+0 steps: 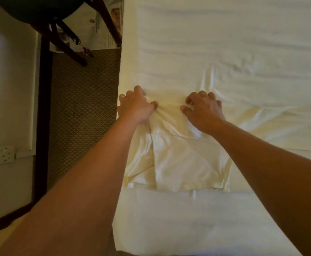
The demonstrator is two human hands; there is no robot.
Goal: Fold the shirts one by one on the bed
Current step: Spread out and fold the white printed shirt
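A pale cream shirt [184, 159] lies partly folded near the left edge of the white bed [224, 43], its lower hem toward me. My left hand [137, 106] grips the bunched fabric at the shirt's far left corner, by the mattress edge. My right hand [202, 108] rests on the shirt's far edge a little to the right, fingers curled and pinching the cloth. A taut fold of fabric runs between the two hands. A cream sleeve or second layer [261, 124] spreads out to the right of my right forearm.
Brown patterned carpet [82, 108] lies left of the bed. A dark wooden chair or table frame [62, 39] stands at the upper left, with newspaper [99, 26] beneath it. A wall socket [3, 154] sits low on the left wall.
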